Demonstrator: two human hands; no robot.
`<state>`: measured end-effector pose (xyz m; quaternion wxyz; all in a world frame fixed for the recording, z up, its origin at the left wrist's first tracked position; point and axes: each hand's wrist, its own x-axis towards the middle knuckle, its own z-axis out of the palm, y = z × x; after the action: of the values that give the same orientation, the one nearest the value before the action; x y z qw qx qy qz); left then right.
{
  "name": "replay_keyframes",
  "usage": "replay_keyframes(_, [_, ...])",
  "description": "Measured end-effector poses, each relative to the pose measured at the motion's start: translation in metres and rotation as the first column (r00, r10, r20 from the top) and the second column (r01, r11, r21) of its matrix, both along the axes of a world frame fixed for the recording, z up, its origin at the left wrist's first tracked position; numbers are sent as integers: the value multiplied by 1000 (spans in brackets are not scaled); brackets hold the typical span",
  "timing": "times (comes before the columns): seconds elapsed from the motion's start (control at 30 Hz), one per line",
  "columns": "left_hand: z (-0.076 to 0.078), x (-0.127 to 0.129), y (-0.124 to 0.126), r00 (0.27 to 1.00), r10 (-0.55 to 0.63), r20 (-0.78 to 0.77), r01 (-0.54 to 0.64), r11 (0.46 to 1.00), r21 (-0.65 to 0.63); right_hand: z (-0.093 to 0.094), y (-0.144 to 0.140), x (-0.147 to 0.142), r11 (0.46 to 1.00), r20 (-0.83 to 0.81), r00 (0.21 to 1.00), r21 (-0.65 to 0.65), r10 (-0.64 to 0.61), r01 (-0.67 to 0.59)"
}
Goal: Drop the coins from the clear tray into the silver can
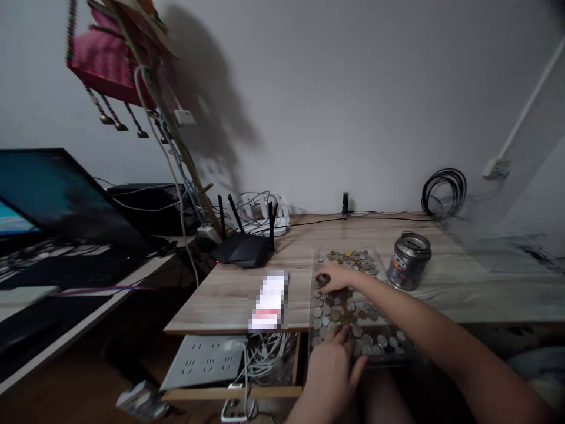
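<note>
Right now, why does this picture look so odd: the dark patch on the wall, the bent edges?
Head view: a lamp low on the left throws the hanging decoration's big shadow across the wall; the wide lens bows the desk edges; the left side is dim; a card is pixelated; the hands are soft-edged.

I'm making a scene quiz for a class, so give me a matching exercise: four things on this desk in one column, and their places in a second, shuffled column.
Things:
1. tin can
2. router
3. coiled black cable
4. power strip

Places:
A. against the wall at the desk's far right
B. in the open drawer under the desktop
C. just right of the clear tray of coins
D. at the desk's far left corner, antennas up

Pairs: 1-C, 2-D, 3-A, 4-B
</note>
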<state>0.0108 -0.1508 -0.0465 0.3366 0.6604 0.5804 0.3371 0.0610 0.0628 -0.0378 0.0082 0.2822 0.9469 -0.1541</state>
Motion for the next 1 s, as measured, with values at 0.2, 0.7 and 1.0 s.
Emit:
replay_keyframes(0.2, [-1,0,1,1000,-9,26,8,1000,15,10,-35,34,989,98,992,-128,84,-71])
replay_keyframes(0.7, [-1,3,4,988,153,22,-153,988,-18,13,-86,106,978,170,986,-205,4,31])
replay_keyframes(1.0, [5,9,6,978,171,-122,-173,985,-5,20,-96,121,958,104,995,-285,4,26])
